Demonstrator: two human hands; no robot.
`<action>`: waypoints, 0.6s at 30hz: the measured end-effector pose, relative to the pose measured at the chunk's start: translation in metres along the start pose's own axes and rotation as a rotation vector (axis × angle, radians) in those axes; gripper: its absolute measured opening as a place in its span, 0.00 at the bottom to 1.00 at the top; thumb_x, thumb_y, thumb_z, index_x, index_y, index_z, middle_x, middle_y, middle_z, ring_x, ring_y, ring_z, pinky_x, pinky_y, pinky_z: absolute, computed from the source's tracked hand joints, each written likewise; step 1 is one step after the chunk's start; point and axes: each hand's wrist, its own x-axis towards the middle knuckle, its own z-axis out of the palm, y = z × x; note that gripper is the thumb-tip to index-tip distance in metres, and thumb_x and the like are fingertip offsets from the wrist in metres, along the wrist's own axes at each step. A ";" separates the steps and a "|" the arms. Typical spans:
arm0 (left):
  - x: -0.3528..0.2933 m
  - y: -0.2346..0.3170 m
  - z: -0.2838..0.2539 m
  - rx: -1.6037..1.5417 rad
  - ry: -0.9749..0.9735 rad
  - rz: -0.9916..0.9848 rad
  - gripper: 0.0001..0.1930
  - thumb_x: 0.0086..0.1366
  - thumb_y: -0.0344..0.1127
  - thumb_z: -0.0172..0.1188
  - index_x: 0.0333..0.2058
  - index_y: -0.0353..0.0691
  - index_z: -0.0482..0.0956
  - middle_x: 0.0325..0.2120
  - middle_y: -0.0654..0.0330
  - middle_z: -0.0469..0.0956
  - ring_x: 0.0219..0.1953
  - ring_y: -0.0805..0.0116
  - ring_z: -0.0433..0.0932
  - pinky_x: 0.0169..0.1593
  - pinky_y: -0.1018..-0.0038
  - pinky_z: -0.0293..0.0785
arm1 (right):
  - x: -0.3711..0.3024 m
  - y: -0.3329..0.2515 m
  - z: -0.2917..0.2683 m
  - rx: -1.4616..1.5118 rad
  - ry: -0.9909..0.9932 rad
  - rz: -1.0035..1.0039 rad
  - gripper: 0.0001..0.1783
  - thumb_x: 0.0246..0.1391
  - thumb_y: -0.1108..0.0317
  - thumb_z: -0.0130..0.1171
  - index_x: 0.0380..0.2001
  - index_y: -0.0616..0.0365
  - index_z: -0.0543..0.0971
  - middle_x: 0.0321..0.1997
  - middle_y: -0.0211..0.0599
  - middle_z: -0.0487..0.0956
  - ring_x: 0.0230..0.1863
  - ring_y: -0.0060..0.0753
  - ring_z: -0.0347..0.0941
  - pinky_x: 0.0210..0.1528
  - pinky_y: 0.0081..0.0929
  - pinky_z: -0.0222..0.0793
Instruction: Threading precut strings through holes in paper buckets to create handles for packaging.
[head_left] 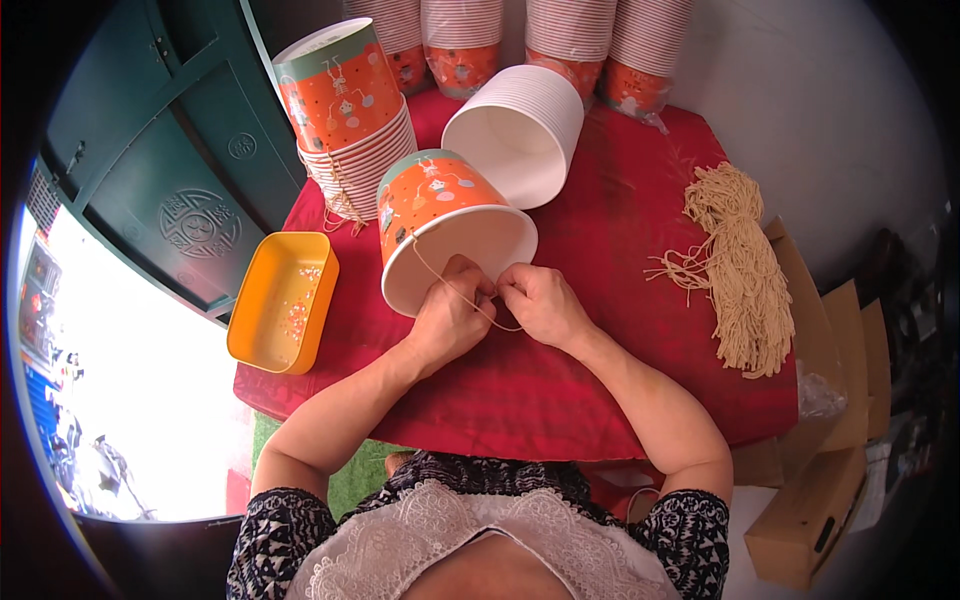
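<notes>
An orange and green paper bucket (440, 195) lies tipped on its side, its white open mouth facing me. A thin tan cord (436, 268) runs from the bucket's side, over my left hand, and loops below it. At the bucket's lower rim, my left hand (455, 305) and my right hand (540, 303) meet with fingers pinched together. The cord seems to pass into both pinches, though the fingertips partly hide it. Just behind lies a nested stack of white-lined buckets (520, 135), its opening towards me.
Left of the bucket, a yellow tray (331, 290) holds small bits. An upside-down bucket stack (345, 110) with cords rises behind it. A bundle of tan cords (745, 270) lies right. Wrapped bucket stacks (460, 40) line the back of the red-covered table (630, 260); cardboard boxes (810, 510) stand beside it.
</notes>
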 end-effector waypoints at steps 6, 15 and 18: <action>0.001 -0.004 0.003 -0.022 0.014 0.035 0.06 0.50 0.21 0.60 0.29 0.31 0.79 0.36 0.51 0.75 0.39 0.55 0.76 0.43 0.65 0.74 | 0.000 -0.002 0.001 -0.007 -0.004 0.006 0.08 0.55 0.71 0.55 0.31 0.66 0.80 0.27 0.48 0.82 0.29 0.37 0.80 0.32 0.34 0.73; 0.002 -0.009 0.007 -0.034 0.070 0.033 0.02 0.53 0.22 0.62 0.26 0.31 0.78 0.31 0.52 0.76 0.37 0.55 0.76 0.41 0.65 0.74 | -0.005 -0.003 0.004 -0.057 0.054 -0.041 0.07 0.55 0.71 0.56 0.30 0.65 0.79 0.28 0.48 0.82 0.30 0.45 0.81 0.32 0.37 0.74; 0.002 -0.012 0.006 -0.047 0.095 0.062 0.02 0.53 0.21 0.62 0.25 0.31 0.77 0.31 0.52 0.76 0.35 0.55 0.77 0.40 0.65 0.74 | -0.007 -0.002 0.004 -0.094 0.071 -0.094 0.06 0.55 0.71 0.56 0.31 0.63 0.78 0.28 0.48 0.81 0.30 0.49 0.80 0.31 0.39 0.74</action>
